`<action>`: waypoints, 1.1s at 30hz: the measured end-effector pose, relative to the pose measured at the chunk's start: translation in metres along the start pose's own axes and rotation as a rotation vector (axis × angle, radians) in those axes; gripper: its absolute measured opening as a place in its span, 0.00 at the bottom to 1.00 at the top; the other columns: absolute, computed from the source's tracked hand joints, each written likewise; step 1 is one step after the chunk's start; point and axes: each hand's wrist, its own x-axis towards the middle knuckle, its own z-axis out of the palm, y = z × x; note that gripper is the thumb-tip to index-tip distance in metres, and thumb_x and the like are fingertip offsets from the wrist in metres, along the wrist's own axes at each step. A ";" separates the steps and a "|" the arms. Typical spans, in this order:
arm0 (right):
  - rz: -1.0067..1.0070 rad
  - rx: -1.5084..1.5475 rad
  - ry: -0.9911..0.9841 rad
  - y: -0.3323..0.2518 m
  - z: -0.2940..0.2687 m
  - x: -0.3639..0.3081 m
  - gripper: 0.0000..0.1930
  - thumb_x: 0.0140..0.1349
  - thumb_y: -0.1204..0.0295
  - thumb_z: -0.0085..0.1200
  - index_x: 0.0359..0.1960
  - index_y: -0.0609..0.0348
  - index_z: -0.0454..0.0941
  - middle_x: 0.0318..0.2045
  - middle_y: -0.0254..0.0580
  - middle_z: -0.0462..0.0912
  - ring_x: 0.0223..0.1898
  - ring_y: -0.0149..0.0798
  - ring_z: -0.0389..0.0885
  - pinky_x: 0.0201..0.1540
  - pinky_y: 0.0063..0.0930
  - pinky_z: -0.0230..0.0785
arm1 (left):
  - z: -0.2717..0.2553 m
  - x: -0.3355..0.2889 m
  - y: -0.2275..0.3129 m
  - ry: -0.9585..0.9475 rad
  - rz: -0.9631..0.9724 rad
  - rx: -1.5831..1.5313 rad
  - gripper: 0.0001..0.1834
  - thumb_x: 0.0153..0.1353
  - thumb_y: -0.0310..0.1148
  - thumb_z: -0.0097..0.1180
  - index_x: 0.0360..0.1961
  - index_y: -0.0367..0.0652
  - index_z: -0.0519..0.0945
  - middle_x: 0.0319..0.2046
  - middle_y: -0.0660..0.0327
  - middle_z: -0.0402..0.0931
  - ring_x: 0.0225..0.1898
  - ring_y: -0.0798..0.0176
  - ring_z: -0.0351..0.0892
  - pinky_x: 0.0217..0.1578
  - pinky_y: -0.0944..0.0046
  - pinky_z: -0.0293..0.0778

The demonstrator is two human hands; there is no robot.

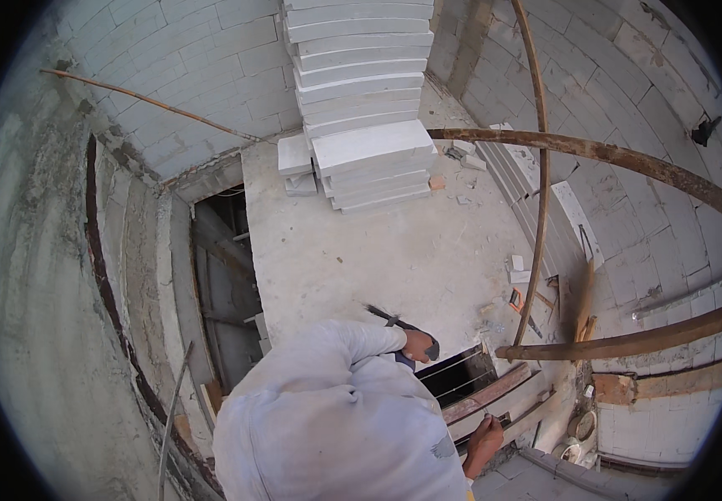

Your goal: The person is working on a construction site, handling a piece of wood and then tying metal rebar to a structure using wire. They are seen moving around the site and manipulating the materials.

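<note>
My left arm, in a white sleeve, reaches over the pale floor. My left hand (pixel 418 345) is closed around a long dark tool (pixel 382 316) with a short crosspiece; its exact kind cannot be made out. Just beyond this hand is a dark rectangular opening (pixel 449 377) in the floor, crossed by thin bars. Lower right, my right hand (pixel 484 441) is closed in a pinch close to a reddish board (pixel 488 392) along the opening's edge. Whatever its fingertips hold is too small to name. White cloth of my clothing fills the lower middle.
A tall stack of white blocks (pixel 369 154) stands ahead. More long blocks (pixel 515 184) lean along the right wall. Wooden poles (pixel 542 167) cross the right side. An orange-handled saw (pixel 517 301) lies on the floor. Another deep opening (pixel 223 259) is at left.
</note>
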 end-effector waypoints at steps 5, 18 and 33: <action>-0.139 -0.069 -0.101 -0.005 0.004 0.002 0.16 0.68 0.66 0.48 0.40 0.68 0.82 0.33 0.64 0.82 0.37 0.64 0.82 0.38 0.49 0.71 | 0.005 -0.021 -0.006 -0.016 -0.077 -0.029 0.25 0.53 0.50 0.59 0.32 0.34 0.85 0.36 0.44 0.83 0.41 0.44 0.83 0.45 0.49 0.75; 0.612 0.159 0.216 0.022 0.038 -0.162 0.15 0.67 0.64 0.50 0.35 0.64 0.84 0.29 0.65 0.81 0.35 0.63 0.82 0.39 0.48 0.73 | 0.008 0.014 0.029 -0.488 0.311 0.285 0.32 0.62 0.52 0.56 0.53 0.32 0.76 0.47 0.39 0.79 0.51 0.39 0.78 0.52 0.47 0.72; 2.014 0.633 0.727 -0.236 0.218 -0.353 0.17 0.67 0.63 0.50 0.31 0.68 0.81 0.28 0.65 0.80 0.35 0.65 0.81 0.38 0.48 0.71 | 0.248 0.092 0.154 -1.205 1.052 0.956 0.27 0.68 0.51 0.49 0.50 0.33 0.74 0.40 0.37 0.80 0.45 0.36 0.80 0.46 0.43 0.76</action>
